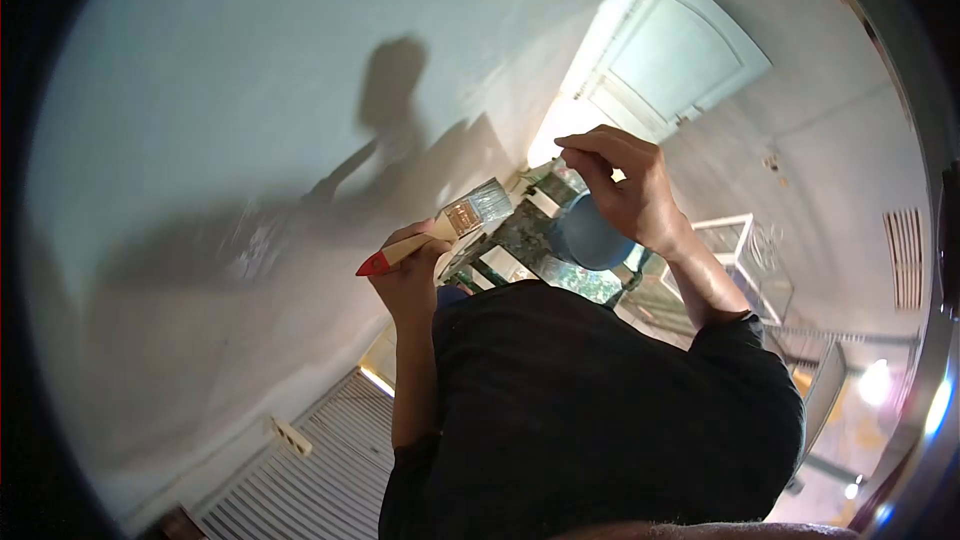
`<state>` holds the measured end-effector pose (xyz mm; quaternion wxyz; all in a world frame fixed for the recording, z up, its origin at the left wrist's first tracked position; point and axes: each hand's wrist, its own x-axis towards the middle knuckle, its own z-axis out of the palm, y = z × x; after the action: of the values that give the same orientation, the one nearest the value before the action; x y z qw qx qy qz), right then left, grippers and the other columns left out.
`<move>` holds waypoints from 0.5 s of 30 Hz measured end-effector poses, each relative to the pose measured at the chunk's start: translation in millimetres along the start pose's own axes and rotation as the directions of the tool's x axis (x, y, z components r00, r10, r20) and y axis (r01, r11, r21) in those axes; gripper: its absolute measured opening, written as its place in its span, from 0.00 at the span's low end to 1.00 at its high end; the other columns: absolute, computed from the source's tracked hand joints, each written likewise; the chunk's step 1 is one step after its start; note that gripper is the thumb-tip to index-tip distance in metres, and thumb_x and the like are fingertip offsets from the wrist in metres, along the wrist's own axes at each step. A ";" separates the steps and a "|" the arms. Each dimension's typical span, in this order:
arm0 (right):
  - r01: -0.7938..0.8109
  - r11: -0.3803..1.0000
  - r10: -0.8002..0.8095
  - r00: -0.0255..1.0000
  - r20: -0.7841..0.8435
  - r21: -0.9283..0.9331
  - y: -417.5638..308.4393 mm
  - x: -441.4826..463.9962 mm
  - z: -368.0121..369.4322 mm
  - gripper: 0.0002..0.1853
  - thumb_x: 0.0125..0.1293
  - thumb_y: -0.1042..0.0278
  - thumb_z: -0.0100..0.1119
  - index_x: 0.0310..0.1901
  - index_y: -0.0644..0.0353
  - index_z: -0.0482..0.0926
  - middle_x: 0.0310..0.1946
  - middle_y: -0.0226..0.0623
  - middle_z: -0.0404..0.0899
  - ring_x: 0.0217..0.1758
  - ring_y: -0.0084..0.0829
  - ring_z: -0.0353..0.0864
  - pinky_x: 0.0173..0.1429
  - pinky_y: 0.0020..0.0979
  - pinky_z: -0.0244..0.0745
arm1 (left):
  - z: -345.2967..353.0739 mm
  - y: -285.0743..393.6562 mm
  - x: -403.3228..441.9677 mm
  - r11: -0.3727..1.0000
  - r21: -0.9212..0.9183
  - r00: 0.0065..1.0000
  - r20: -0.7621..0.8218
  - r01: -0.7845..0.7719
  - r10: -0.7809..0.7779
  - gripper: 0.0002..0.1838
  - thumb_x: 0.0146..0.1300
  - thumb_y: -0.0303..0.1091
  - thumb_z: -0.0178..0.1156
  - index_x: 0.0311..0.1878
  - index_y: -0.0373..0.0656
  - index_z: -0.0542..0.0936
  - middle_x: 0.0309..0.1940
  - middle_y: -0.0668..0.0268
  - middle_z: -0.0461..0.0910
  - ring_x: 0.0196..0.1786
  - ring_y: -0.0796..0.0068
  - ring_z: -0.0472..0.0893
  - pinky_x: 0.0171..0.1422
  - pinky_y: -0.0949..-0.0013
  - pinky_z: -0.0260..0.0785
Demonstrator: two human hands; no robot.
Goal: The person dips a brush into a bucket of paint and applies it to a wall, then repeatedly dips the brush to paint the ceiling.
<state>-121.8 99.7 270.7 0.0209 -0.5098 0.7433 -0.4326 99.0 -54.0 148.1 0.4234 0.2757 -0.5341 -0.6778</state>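
My left hand (405, 275) is closed around the handle of a flat paintbrush (462, 219). The brush has a pale wooden handle with a red end, a metal ferrule and whitish bristles pointing up and to the right. My right hand (635, 185) is raised, thumb and forefinger pinched together; whatever they hold, if anything, is too small to make out. Behind and below that hand stands a blue-grey bucket (590, 238), partly covered by the wrist. It rests on a stained dark surface (525, 230).
A pale wall (250, 90) with shadows and a glossy wet-looking patch (255, 245) runs along the left. At the back is a white panelled door (675, 50). On the right are a white-framed glass case (740, 260) and a vent grille (903, 258). Ribbed panelling (310, 460) lies lower left.
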 end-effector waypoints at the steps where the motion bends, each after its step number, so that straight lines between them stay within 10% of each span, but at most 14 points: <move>1: -0.027 1.000 0.027 0.999 -0.022 -0.017 -0.2 -6.1 -5.7 0.09 0.67 0.80 0.66 0.48 0.64 0.87 0.32 0.39 0.84 0.28 0.30 0.82 0.33 0.30 0.76 | 3.7 -0.2 2.2 1.000 0.025 1.000 0.025 -0.013 0.013 0.14 0.61 0.15 0.69 0.50 0.29 0.84 0.33 0.59 0.88 0.38 0.73 0.88 0.51 0.72 0.81; 5: -0.127 0.991 0.124 0.989 -0.084 -0.033 5.2 -30.9 -23.3 0.11 0.65 0.77 0.70 0.49 0.61 0.87 0.36 0.37 0.86 0.32 0.29 0.83 0.36 0.30 0.78 | 36.3 3.4 16.7 0.978 -0.003 0.924 0.329 -0.208 0.197 0.15 0.61 0.14 0.70 0.50 0.31 0.83 0.33 0.60 0.88 0.38 0.73 0.88 0.50 0.71 0.81; 9: -0.130 0.991 0.130 0.991 -0.011 0.027 5.8 -50.6 -25.1 0.18 0.61 0.70 0.77 0.52 0.60 0.87 0.41 0.36 0.86 0.36 0.29 0.85 0.39 0.30 0.81 | 87.1 3.6 25.6 0.969 0.200 0.893 0.449 -0.148 0.044 0.12 0.55 0.20 0.77 0.43 0.34 0.87 0.36 0.61 0.89 0.37 0.73 0.88 0.42 0.69 0.81; 11: -0.197 0.978 0.198 0.980 0.003 0.064 -0.6 -57.0 -27.1 0.22 0.56 0.72 0.81 0.54 0.60 0.87 0.44 0.36 0.87 0.41 0.28 0.86 0.41 0.29 0.81 | 119.9 28.9 29.5 0.805 0.260 0.740 0.606 -0.532 0.293 0.10 0.58 0.20 0.74 0.43 0.37 0.88 0.35 0.63 0.88 0.38 0.71 0.88 0.41 0.67 0.80; 15: -0.236 0.970 0.239 0.970 -0.046 0.056 -5.1 -71.2 -34.1 0.25 0.56 0.69 0.81 0.57 0.59 0.86 0.47 0.37 0.86 0.49 0.29 0.87 0.47 0.29 0.83 | 148.9 13.5 27.8 0.796 0.248 0.584 0.796 -0.552 0.157 0.11 0.61 0.22 0.70 0.47 0.43 0.88 0.37 0.62 0.86 0.43 0.64 0.88 0.45 0.61 0.80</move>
<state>-100.0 175.6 266.2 0.0659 -0.4051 0.7881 -0.4586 -33.8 -6.1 204.4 0.2187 -0.0470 -0.8512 -0.4748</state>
